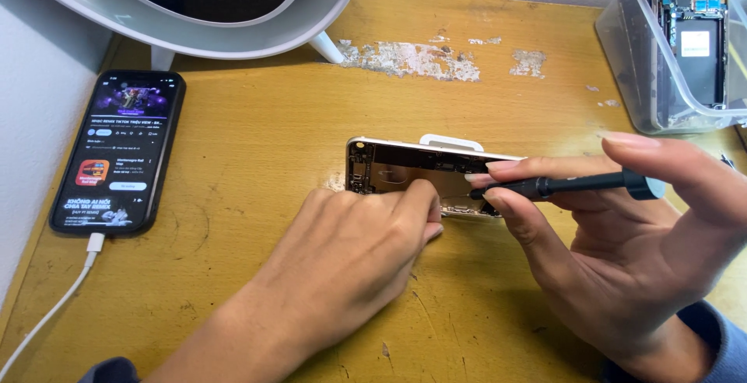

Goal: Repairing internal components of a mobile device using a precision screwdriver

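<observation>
From the head camera, an opened phone housing [405, 174] is seen lying flat near the middle of a worn wooden table [257, 126], its gold frame and bare inner parts turned upward. The housing is pressed down by the left hand [342, 262], whose fingers are curled close together with the fingertips [424, 196] resting on the near edge of the frame. A slim black screwdriver [568, 187] is held in the right hand [630, 251] — pinched between thumb and forefinger, the other fingers loosely bent — with its tip set inside the housing at the right end.

To the left, a black smartphone [118, 153] with a lit screen is laid on the table, and a white cable [58, 305] is plugged into its lower end. A white stand [194, 2] is placed at the far edge — a clear plastic tub [634, 80] holding a stripped phone body [692, 33] sits at the far right corner.
</observation>
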